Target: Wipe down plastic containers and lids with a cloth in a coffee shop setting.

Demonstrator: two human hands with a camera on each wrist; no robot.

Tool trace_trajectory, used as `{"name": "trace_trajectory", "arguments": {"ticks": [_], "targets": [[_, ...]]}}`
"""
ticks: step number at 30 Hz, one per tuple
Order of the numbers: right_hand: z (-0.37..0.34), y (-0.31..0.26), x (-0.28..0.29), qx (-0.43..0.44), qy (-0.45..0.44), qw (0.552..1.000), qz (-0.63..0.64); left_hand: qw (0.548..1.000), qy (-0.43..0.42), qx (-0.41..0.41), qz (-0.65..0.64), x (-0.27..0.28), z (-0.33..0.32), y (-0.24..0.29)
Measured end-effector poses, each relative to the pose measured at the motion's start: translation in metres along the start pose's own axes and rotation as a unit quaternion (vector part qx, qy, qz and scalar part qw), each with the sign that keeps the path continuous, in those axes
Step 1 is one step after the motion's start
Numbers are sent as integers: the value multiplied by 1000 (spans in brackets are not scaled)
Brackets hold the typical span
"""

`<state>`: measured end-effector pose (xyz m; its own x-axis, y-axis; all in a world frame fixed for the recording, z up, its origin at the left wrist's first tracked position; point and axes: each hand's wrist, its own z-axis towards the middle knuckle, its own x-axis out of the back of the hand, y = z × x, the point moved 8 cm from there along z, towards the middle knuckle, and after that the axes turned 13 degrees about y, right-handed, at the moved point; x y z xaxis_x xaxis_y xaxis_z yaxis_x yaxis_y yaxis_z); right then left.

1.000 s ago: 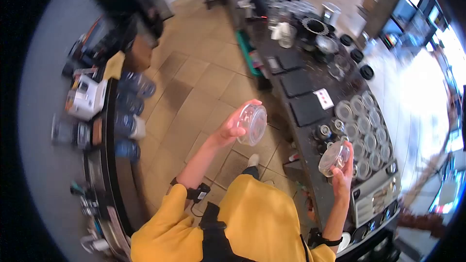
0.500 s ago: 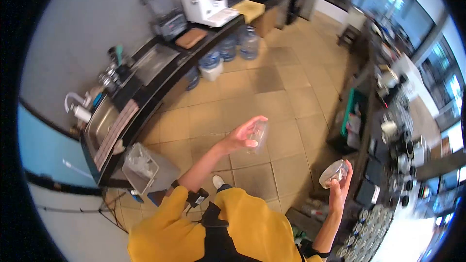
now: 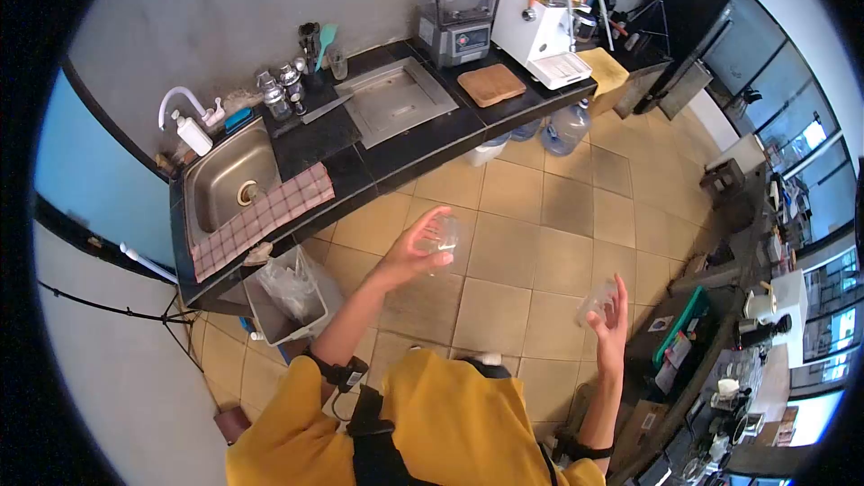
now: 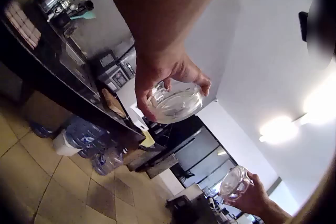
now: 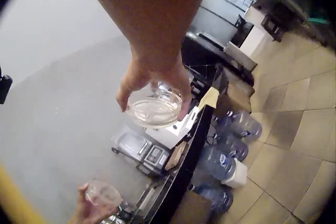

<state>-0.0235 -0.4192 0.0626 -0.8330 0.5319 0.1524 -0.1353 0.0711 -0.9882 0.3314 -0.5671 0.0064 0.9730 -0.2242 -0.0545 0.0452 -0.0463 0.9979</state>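
My left hand (image 3: 412, 252) grips a clear, round, shallow glass container (image 4: 176, 106) by its sides, thumb and fingers spread around it. Out to the right, my right hand (image 3: 612, 331) holds a second clear round container (image 5: 152, 111) of the same sort, pinched between thumb and fingers. Both containers are held up over the tiled floor, well apart from each other. Through their clear walls no contents show.
Ahead on the left runs a black counter (image 3: 369, 157) with a steel sink (image 3: 211, 175), a checked cloth (image 3: 270, 216), a blender (image 3: 457, 36) and a white coffee machine (image 3: 531, 31). A lined bin (image 3: 315, 324) stands below. Another counter and a green-rimmed crate (image 3: 688, 319) lie to the right.
The view has swung left, from the counter with rows of glass jars toward the sink counter. Both hands keep their containers, the left staying raised in front and the right out to the side.
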Motion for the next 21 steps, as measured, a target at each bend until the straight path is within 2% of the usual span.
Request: {"name": "trace_trajectory", "arguments": {"ticks": [1, 5, 7, 9, 11, 14, 16, 19, 21], "targets": [[16, -3, -21, -13, -29, 999, -6, 999, 37, 3, 10, 15, 10, 0], [93, 18, -87, -11, -74, 997, -10, 995, 97, 1, 28, 53, 50, 8], [135, 23, -127, -8, -118, 993, -22, 981, 149, -17, 124, 72, 76, 14], [177, 22, -166, 3, -158, 987, -8, 973, 181, -31, 138, 85, 104, 22], [222, 26, -209, 12, -201, 980, 7, 940, 213, -64, 257, 103, 135, 18], [282, 24, -275, 23, -274, 961, 15, 919, 259, -66, 291, 117, 181, 23], [316, 11, -320, 113, -315, 942, -3, 904, 282, -61, 316, 125, 218, 27], [362, 10, -397, 160, -345, 924, -43, 884, 304, -33, 353, 150, 268, 17], [382, 10, -445, 167, -363, 914, -64, 848, 307, -12, 432, 170, 305, 11]]}}
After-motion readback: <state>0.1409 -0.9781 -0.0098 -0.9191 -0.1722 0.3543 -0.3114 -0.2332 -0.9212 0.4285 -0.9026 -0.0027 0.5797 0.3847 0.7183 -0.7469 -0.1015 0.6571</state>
